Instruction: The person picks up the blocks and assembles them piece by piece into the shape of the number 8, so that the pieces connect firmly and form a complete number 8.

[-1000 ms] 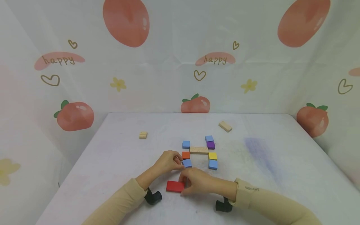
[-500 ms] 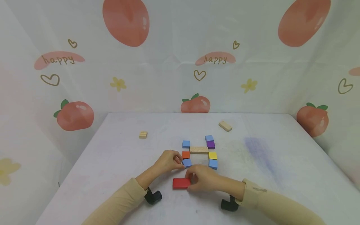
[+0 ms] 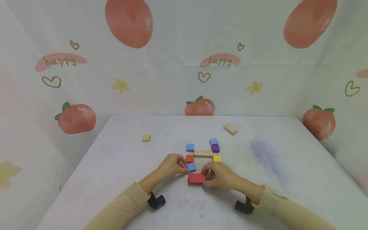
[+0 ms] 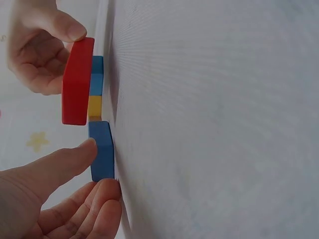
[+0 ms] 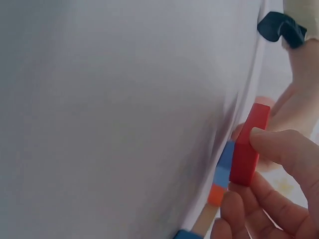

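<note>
The step in hand seems to be carrying the red block (image 3: 197,178), which the right hand (image 3: 222,175) holds by one end, thumb on one side and fingers on the other. It hangs just above the worktop (image 3: 178,217), near the blue block (image 3: 191,167) that the left hand (image 3: 171,164) pinches between thumb and fingertips (to steady it, I'd judge, as it rests on the worktop). Done well, this calls for a low, level path: with only one end gripped, the free end could dip or swing into the blue block. The right hand's fingers should pass clear of the yellow block (image 3: 217,158), and the left hand should press gently, or the blue block may shove the orange block (image 3: 190,158) just beyond it.

As for looks, the red block is a flat oblong, evenly coloured, straight-edged and slim-sided, plainly longer than the blue block. Its length lies crosswise in the head view.
</note>
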Demonstrator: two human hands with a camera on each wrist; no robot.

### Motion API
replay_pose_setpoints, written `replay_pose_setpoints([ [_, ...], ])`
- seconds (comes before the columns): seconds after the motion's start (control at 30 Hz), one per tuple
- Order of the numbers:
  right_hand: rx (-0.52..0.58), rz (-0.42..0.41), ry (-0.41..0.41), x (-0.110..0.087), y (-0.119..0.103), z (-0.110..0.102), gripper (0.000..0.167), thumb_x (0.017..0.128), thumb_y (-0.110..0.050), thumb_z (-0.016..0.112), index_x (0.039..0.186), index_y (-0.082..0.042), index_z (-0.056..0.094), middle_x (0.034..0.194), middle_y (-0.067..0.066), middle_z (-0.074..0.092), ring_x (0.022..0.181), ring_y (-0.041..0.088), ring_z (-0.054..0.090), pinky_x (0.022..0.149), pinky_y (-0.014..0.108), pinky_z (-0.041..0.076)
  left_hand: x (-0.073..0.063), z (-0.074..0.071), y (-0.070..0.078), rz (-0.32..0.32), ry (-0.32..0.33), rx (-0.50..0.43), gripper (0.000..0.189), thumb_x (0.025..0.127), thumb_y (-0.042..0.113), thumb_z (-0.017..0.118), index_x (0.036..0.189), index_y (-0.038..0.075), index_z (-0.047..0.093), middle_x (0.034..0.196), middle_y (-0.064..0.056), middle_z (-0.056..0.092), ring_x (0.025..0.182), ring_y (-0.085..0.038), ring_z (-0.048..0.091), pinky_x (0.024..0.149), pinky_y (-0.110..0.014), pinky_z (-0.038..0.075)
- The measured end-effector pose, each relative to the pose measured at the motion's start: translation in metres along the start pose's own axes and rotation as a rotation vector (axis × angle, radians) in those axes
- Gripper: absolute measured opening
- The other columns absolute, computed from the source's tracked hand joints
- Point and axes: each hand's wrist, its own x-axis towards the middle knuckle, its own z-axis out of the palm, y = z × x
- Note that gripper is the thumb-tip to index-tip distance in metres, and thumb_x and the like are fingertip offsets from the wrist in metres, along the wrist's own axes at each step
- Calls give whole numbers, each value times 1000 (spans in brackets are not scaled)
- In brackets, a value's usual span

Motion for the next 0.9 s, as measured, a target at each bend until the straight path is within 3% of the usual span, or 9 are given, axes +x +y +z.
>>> replay_pose_setpoints([
  [0.4,-39,-31,120,-7,15,-9,26,70,-18,80,92,-10,69,85,-2,60,76,10,50,65,19,43,1,1,-2,-5,4,-13,26,72,13,79,91,2,66,74,-4,67,68,-9,56,60,-19,45],
  [0.9,-40,-23,142,-7,21,-9,25,69,-17,80,91,-9,71,81,0,50,72,9,44,60,17,37,1,1,-2,-11,-2,-5,26,73,14,79,92,2,66,75,-3,66,69,-9,55,60,-19,45],
])
